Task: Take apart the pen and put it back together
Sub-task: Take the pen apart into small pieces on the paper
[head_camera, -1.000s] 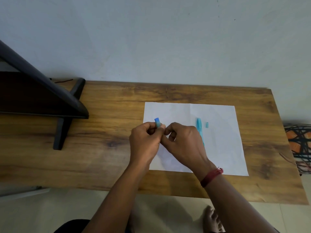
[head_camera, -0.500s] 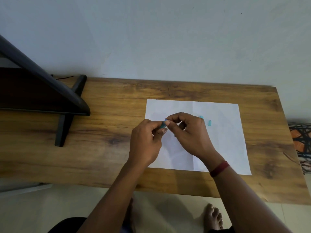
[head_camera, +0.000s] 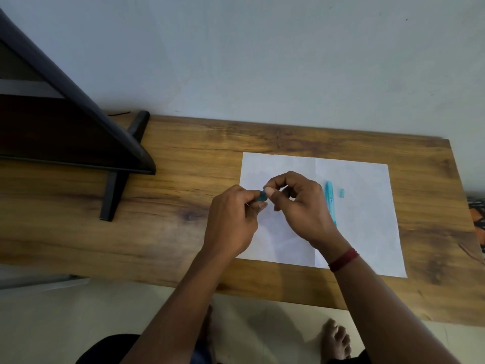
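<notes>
A short blue pen piece [head_camera: 261, 196] is pinched between my left hand [head_camera: 232, 222] and my right hand [head_camera: 301, 206], above the left half of a white paper sheet [head_camera: 367, 232]. Most of the piece is hidden by my fingertips. A light blue pen barrel [head_camera: 330, 198] lies on the sheet just right of my right hand, pointing away from me, its near end behind my wrist. A tiny blue part [head_camera: 341, 193] lies on the paper to the right of the barrel.
The sheet lies on a wooden table [head_camera: 196, 179] against a pale wall. A dark stand with a slanted panel [head_camera: 78, 132] takes up the table's left side. My bare foot [head_camera: 337, 340] shows on the floor below the front edge.
Both hands have stayed together on the small blue piece, with the fingers shifting around it. The blue barrel, partly covered half a second ago, shows beside my right hand again.
</notes>
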